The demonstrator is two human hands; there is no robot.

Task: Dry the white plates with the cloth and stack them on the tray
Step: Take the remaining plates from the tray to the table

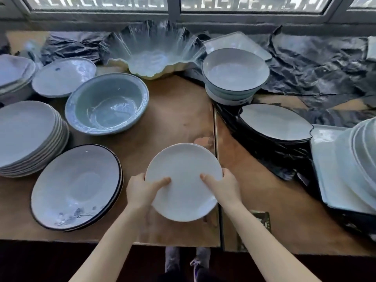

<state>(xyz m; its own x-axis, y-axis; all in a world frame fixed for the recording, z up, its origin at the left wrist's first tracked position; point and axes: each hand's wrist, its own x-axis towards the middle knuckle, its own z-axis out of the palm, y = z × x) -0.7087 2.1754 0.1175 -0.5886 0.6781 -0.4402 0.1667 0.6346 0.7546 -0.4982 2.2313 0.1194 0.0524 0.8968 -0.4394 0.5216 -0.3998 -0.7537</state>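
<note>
I hold a round white plate (183, 182) above the wooden table, near its front edge. A second rim shows at its far edge, so it may be two plates together. My left hand (142, 190) grips the left rim with the thumb on top. My right hand (221, 185) grips the right rim the same way. A white tray (323, 159) lies at the right edge and carries a stack of white plates (358, 159). Another stack of white plates (28, 135) stands at the left. No cloth is in view.
Black-rimmed plates (75, 188) lie front left, a pale green basin (107, 104) behind them. A glass wavy bowl (154, 55) sits at the back. Stacked bowls (234, 74) and leaf-shaped black-rimmed dishes (274, 123) lie right of centre on black plastic sheeting (325, 68).
</note>
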